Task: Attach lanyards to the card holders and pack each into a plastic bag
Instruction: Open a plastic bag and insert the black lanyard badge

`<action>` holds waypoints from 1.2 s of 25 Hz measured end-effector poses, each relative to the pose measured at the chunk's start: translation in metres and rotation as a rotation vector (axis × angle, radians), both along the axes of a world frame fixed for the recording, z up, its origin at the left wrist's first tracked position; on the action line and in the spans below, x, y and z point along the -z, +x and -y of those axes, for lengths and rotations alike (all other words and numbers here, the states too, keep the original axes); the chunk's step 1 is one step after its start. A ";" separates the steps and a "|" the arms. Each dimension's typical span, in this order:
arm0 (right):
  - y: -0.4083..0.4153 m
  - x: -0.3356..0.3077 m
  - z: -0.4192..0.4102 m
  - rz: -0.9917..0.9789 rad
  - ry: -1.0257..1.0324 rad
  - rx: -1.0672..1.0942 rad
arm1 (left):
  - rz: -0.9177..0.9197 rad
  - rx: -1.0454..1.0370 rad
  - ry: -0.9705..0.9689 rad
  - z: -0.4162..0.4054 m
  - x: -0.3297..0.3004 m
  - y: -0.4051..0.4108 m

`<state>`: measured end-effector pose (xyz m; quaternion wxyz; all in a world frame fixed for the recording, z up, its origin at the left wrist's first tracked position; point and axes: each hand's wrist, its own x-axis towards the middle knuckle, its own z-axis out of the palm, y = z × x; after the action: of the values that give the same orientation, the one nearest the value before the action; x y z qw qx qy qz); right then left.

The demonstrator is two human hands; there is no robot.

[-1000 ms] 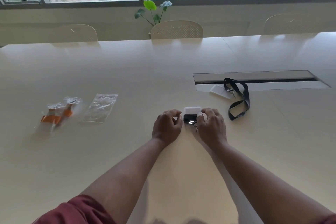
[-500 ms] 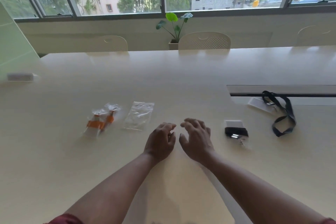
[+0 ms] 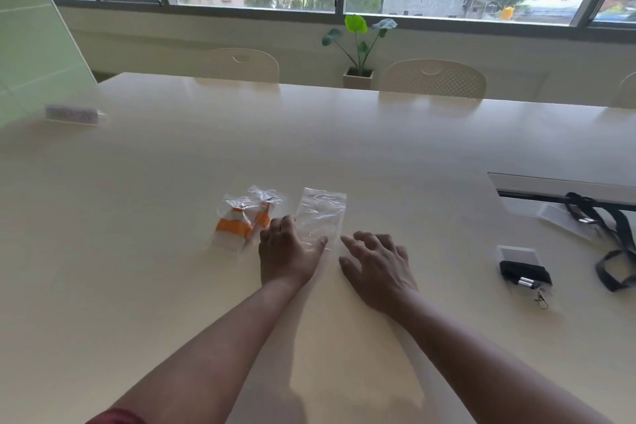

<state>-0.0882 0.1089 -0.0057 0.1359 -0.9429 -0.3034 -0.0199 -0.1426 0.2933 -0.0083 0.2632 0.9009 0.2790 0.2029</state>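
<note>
You are laying left hand [image 3: 287, 256], fingers relaxed, on near edge of empty clear plastic zip bag [image 3: 320, 215], pinning it for pickup; right hand [image 3: 377, 263] hovering spread, holding nothing. Assembled white card holder with folded black lanyard [image 3: 523, 270] waiting at 3 o'clock, probably next for bagging.

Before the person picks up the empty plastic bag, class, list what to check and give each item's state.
1. Empty plastic bag lies flat, nothing on top: ok.
2. Left hand at the bag's near corner, thumb on it: ok.
3. Right hand free, fingers spread: ok.
4. Card holder with the folded black lanyard lies apart on the right: ok.
5. Bag mouth open: cannot tell.
6. Orange packed bags beside, not overlapping: ok.
</note>
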 end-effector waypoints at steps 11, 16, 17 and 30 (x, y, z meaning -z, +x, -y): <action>0.000 0.002 0.000 -0.002 0.029 0.029 | 0.111 0.024 0.020 0.000 0.001 -0.004; 0.001 0.001 0.004 -0.088 0.212 0.073 | 0.370 0.101 0.102 0.003 0.000 -0.011; 0.002 -0.001 0.007 -0.162 0.328 0.106 | 0.395 0.158 0.146 0.005 -0.001 -0.012; 0.021 -0.026 0.126 -0.706 1.104 0.502 | 0.534 0.553 0.044 0.121 -0.017 0.014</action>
<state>-0.0670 -0.0167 0.0206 0.6767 -0.7275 0.0403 0.1055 -0.1283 0.1726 0.0082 0.3519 0.8631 -0.0574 0.3576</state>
